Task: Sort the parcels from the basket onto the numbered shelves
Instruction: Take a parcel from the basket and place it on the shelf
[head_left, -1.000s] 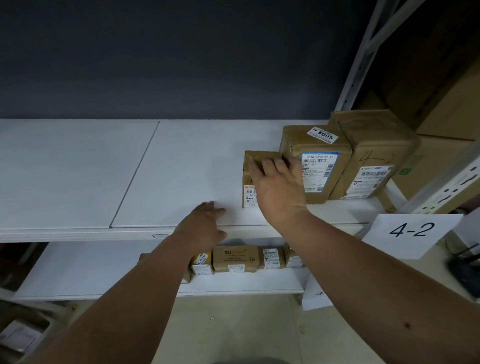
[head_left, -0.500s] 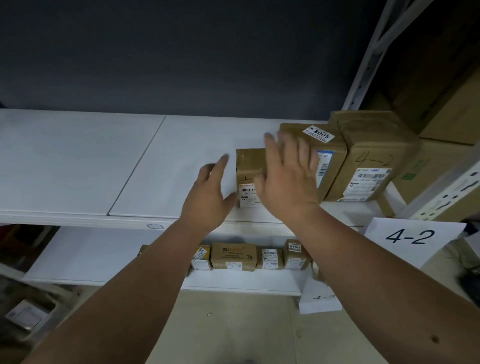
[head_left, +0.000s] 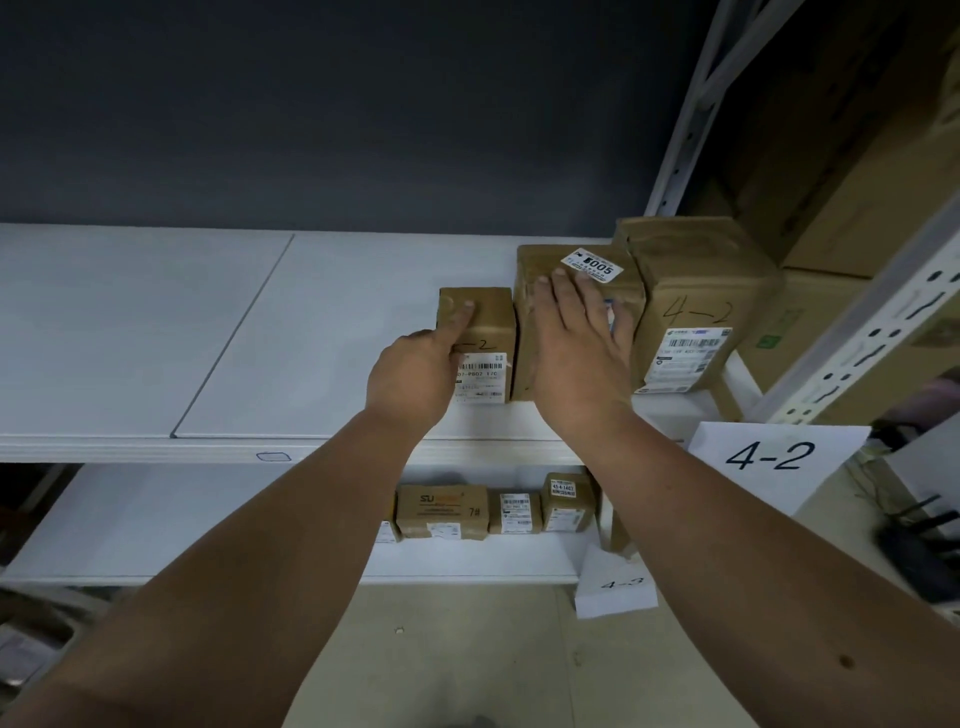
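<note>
now both hands (head_left: 415, 374) (head_left: 576, 348) touch shelved parcels (head_left: 488, 322).

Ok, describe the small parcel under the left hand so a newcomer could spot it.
Look at the white upper shelf tagged by the 4-2 sign. Three brown parcels stand in a row at its right end. The small parcel is leftmost and shortest, beside the 005-stickered parcel, with the left hand touching it.

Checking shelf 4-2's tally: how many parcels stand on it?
3: small parcel under the left hand, the 005 parcel under the right hand, and the tall parcel rightmost. None seem hidden.
</note>
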